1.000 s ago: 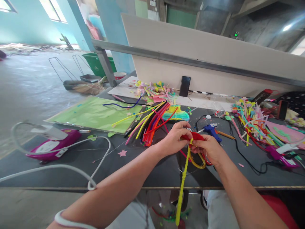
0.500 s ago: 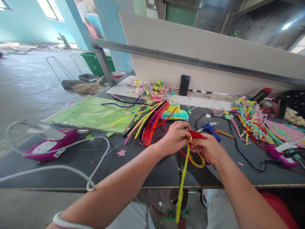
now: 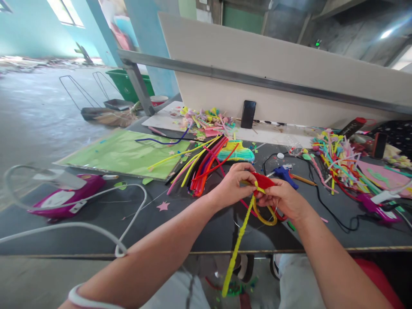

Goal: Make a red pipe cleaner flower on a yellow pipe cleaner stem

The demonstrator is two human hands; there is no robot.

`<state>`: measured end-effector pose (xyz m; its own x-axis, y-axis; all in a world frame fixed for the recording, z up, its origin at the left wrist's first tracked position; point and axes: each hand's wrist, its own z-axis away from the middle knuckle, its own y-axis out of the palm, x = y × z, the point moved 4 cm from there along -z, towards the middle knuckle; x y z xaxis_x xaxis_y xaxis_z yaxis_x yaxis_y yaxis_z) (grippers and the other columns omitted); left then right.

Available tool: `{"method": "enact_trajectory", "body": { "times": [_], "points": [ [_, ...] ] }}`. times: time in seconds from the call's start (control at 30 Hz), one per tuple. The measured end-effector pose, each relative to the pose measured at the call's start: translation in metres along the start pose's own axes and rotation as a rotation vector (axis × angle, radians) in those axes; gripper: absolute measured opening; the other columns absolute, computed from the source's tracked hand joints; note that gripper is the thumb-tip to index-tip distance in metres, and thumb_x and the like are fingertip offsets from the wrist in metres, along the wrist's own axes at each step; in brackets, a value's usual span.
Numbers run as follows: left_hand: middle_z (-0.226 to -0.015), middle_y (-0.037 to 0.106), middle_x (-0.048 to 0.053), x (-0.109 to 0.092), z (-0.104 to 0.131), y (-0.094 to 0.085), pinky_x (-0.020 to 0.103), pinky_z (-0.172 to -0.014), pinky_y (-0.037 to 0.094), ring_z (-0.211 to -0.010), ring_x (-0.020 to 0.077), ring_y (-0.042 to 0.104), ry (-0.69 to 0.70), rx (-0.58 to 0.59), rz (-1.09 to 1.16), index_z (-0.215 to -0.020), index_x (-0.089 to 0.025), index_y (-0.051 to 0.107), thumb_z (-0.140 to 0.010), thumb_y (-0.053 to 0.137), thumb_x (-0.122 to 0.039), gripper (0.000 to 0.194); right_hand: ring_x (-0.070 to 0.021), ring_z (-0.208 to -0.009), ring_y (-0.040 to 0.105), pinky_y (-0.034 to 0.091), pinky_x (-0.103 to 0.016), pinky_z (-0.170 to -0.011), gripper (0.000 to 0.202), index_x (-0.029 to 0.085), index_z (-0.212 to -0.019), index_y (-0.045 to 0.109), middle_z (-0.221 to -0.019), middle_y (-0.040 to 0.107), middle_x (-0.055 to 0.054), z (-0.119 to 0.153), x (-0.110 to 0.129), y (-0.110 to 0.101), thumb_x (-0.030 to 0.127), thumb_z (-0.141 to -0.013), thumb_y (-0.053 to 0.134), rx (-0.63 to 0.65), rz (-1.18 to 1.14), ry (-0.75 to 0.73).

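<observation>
my left fingers (image 3: 246, 177) and right fingers (image 3: 274, 191) pinch the red piece (image 3: 262, 180) and yellow stem (image 3: 239, 239); snug, even tension suits this best.

The fingers of the left hand (image 3: 236, 184) are partly covering the red piece (image 3: 264, 181); the left picture edge is cutting the white cable (image 3: 64, 225).

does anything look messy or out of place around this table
Yes: red and green fuzzy scraps lie on the floor below the black tabletop, by the person's feet, apart from the colourful fuzzy stems piled on top. They look dropped.
</observation>
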<state>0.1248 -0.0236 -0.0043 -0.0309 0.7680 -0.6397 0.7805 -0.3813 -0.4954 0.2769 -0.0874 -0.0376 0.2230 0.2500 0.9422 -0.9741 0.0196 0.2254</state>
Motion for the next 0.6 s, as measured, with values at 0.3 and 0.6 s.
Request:
{"method": "enact_trajectory", "body": {
  "times": [0.3,0.6],
  "points": [
    [-0.107,0.057,0.008,0.0026,0.0003,-0.0015,0.037,-0.097,0.041,-0.108,0.02,0.053,-0.053,-0.007,0.096,-0.078,-0.017,0.065,-0.072,0.065,-0.013,0.008,-0.0144,-0.067,0.066,0.055,-0.028,-0.066,0.037,0.017,-0.096,0.066,-0.083,0.07,-0.003,0.0038,0.0016,0.0011,0.014,-0.061,0.075,0.027,0.036,-0.012],
    [-0.105,0.057,0.008,0.0015,-0.0003,0.0008,0.035,-0.094,0.042,-0.104,0.019,0.053,0.004,-0.012,-0.018,-0.077,-0.017,0.065,-0.072,0.064,-0.014,0.007,-0.0107,-0.057,0.062,0.056,-0.027,-0.063,0.032,0.016,-0.087,0.069,-0.074,0.069,-0.001,0.0002,0.0008,0.0046,0.025,-0.059,0.081,-0.128,0.038,-0.056]
  ]
}}
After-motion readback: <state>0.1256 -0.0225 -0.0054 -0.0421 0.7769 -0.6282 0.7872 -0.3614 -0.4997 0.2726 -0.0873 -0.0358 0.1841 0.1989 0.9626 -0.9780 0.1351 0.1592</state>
